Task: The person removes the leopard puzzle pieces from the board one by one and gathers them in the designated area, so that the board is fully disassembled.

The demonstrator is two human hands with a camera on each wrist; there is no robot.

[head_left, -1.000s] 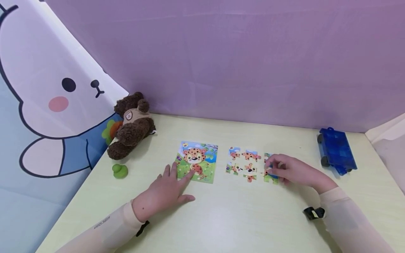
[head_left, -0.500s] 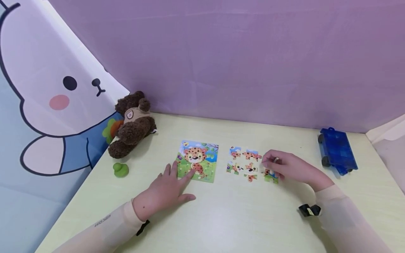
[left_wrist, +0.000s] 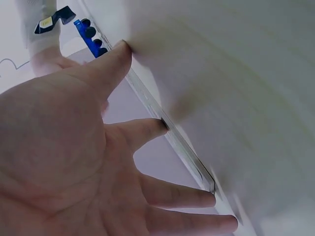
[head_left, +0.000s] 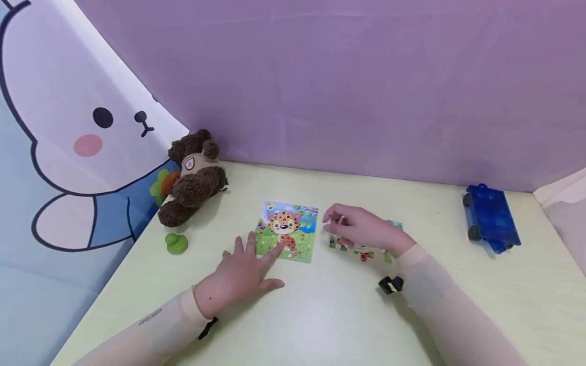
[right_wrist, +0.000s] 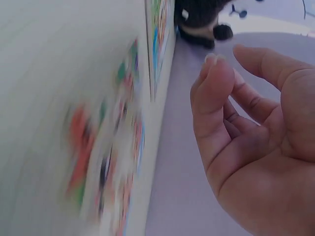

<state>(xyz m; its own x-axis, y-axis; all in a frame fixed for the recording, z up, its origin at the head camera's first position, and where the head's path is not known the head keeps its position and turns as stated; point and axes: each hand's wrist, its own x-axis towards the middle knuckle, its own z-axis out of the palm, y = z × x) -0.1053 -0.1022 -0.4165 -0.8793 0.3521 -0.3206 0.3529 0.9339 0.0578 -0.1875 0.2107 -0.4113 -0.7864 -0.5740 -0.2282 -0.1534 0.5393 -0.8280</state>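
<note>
In the head view, a leopard-cub picture card lies flat on the table. My left hand rests with fingers spread at its lower left, a fingertip lying over the card. The left wrist view shows those fingers straight. My right hand hovers over several jigsaw pieces right of the card and covers most of them. From the right wrist view, the right hand has loosely bent fingers, thumb apart from the index finger, nothing between them. The pieces look blurred there.
A brown teddy bear leans at the table's back left, with a green rubber duck in front of it. A blue toy car stands at the back right. A purple cloth hangs behind the table.
My right hand has moved left from the rightmost puzzle pieces to above the pieces nearest the card. The left hand stays where it was.
</note>
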